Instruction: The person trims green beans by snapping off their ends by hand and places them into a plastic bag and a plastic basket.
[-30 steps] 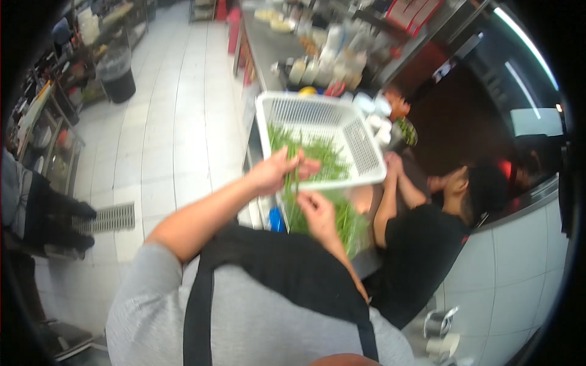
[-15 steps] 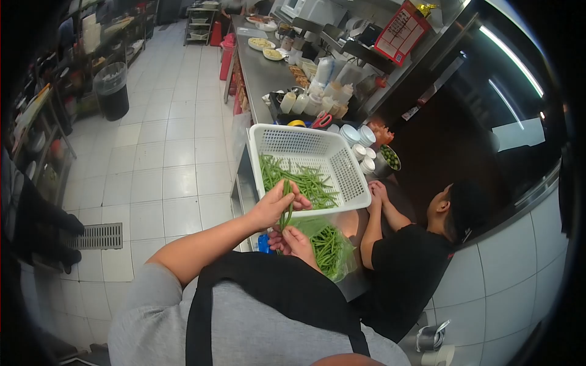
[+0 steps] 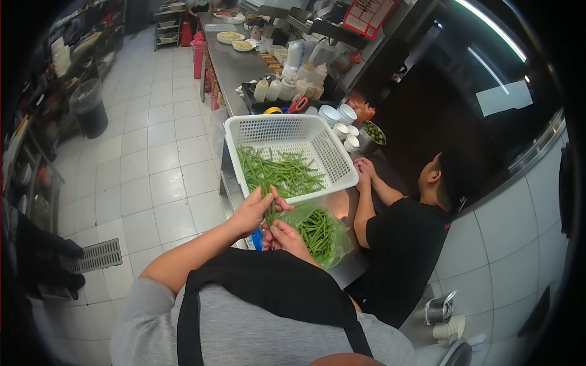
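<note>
My left hand (image 3: 253,213) is closed around a few green beans (image 3: 269,208), at the near left corner of a white perforated basket (image 3: 343,163). Just below it, my right hand (image 3: 288,239) pinches the lower ends of the same beans between thumb and fingers. Inside the basket lies a loose heap of cut green beans (image 3: 281,172). Long whole beans (image 3: 318,235) fill an open clear plastic bag (image 3: 342,244) to the right of my right hand. A blue object (image 3: 257,239), partly covered, sits beside my hands.
A co-worker in black (image 3: 403,238) leans at the counter on the right, hands together. Beyond the basket stand stacked white cups (image 3: 342,116), a metal pot of green fruit (image 3: 371,135), red-handled scissors (image 3: 298,104) and squeeze bottles (image 3: 274,90). A bin (image 3: 90,110) stands left.
The camera view has shifted, so the counter and basket appear further left. Both hands stay together on the beans, with only a slight change of pose.
</note>
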`<state>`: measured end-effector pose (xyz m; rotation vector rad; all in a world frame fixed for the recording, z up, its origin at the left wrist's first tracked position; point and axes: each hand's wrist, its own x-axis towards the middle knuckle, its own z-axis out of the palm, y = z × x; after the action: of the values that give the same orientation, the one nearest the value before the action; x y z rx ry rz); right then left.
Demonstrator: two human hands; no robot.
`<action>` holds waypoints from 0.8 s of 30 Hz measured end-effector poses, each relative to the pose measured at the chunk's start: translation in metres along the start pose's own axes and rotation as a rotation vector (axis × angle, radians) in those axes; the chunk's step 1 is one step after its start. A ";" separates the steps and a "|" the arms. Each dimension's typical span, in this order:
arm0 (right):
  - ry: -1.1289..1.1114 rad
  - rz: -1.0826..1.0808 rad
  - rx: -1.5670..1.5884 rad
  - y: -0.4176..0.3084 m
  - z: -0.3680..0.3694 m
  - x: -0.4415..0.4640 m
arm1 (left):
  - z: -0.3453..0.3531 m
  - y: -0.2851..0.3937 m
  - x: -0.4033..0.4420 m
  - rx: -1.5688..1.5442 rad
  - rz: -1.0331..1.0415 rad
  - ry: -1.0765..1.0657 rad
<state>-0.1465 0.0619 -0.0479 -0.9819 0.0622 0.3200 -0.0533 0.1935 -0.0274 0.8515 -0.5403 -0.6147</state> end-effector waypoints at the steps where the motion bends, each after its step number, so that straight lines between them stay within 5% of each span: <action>1: 0.021 -0.013 -0.024 0.002 -0.002 0.000 | -0.003 -0.003 0.001 0.009 0.021 0.012; 9: 0.293 -0.266 -0.768 0.005 -0.008 0.001 | 0.009 -0.014 -0.008 0.209 0.199 0.122; 19: 0.224 -0.323 0.383 -0.018 0.013 0.001 | 0.042 -0.007 -0.013 0.314 0.458 0.080; 22: 0.265 -0.478 0.279 -0.023 0.014 0.002 | 0.043 -0.005 -0.006 0.110 0.194 0.231; 24: 0.409 -0.568 -0.156 -0.024 0.004 0.007 | 0.046 -0.003 0.007 -0.155 0.195 0.237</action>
<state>-0.1330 0.0544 -0.0277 -1.1621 0.1270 -0.4054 -0.0792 0.1631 -0.0034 0.7035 -0.3502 -0.3658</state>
